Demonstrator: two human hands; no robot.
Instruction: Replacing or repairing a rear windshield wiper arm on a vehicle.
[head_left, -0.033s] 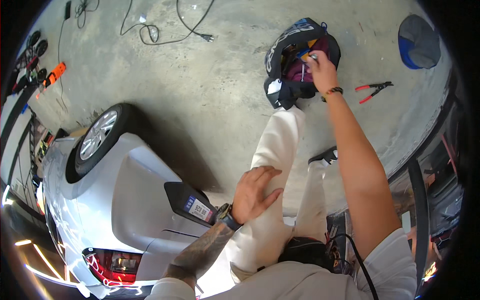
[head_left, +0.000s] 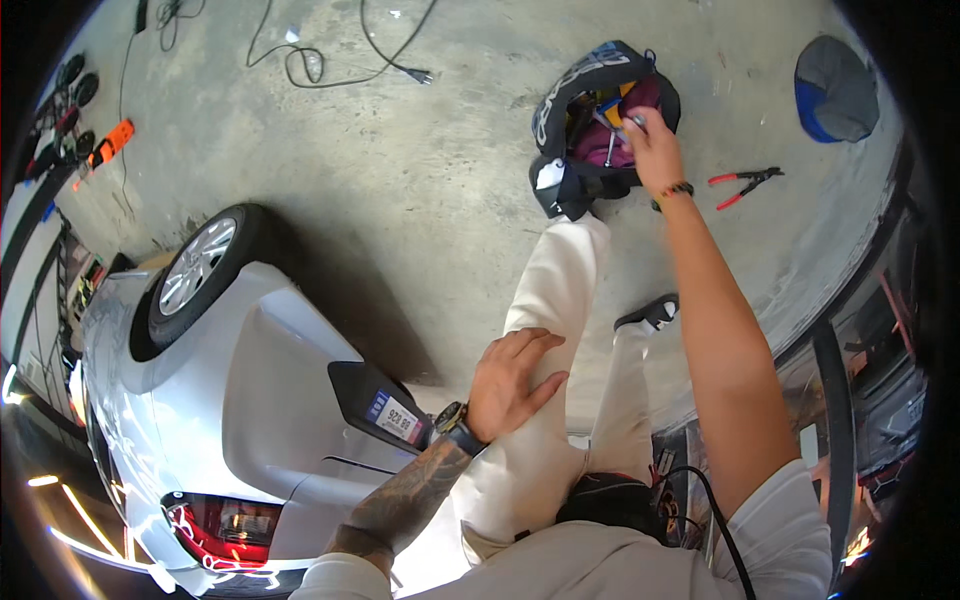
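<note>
Black tool bag sits open on the concrete floor beyond the feet, right hand inside its mouth pinching a small metal tool, left hand flat, fingers spread, on the thigh.

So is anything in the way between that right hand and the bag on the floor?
Nothing visible. The right hand is already at the open bag, fingers at its mouth among the tools inside. The red pliers lie off to the side.

No visible change between the two moments.
</note>
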